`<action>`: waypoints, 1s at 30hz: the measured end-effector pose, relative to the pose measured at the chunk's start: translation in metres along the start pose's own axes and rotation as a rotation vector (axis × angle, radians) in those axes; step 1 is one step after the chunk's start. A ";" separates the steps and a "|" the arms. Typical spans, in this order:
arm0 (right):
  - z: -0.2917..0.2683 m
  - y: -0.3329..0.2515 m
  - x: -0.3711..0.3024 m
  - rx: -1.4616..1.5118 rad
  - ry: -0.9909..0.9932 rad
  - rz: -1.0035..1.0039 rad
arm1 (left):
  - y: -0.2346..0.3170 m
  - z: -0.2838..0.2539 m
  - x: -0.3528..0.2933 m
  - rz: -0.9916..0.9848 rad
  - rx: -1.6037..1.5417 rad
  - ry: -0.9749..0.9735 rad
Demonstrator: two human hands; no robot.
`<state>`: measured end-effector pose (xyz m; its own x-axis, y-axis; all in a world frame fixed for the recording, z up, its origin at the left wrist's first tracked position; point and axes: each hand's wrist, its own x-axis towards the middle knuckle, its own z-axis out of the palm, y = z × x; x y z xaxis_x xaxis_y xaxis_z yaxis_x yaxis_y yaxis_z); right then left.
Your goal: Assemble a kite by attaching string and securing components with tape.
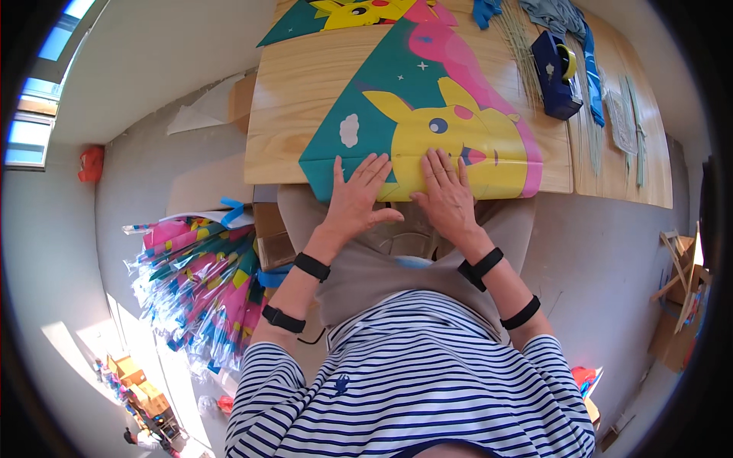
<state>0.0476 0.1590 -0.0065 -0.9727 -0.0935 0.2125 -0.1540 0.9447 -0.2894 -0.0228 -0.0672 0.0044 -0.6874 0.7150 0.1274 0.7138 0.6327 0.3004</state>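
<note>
Left hand (pixel 351 203) and right hand (pixel 449 201) lie on one printed sheet (pixel 429 114), fingers (pixel 375 171) extended, gripping nothing, a second sheet (pixel 347 15) beyond.

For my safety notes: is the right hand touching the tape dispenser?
No, the right hand rests on the cartoon-printed sheet, while the blue tape dispenser stands apart, farther right.

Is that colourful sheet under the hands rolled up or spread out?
Spread out: the sheet lies unrolled across the table, its broad surface showing, the left hand and right hand on it.
</note>
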 end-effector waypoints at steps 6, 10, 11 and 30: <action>-0.003 0.000 0.001 -0.064 -0.026 -0.018 | -0.033 -0.018 -0.016 -0.089 -0.029 -0.021; -0.002 -0.001 0.000 -0.033 -0.028 0.007 | -0.076 -0.035 -0.037 -0.336 0.044 0.034; -0.001 -0.002 -0.001 -0.018 -0.030 0.019 | -0.084 -0.042 -0.041 -0.408 0.067 0.035; 0.011 -0.004 -0.013 -0.022 0.024 0.032 | -0.003 -0.012 -0.004 -0.023 0.077 0.091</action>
<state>0.0594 0.1528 -0.0184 -0.9726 -0.0562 0.2257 -0.1192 0.9537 -0.2760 -0.0238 -0.0754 0.0144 -0.7107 0.6722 0.2077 0.7034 0.6723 0.2308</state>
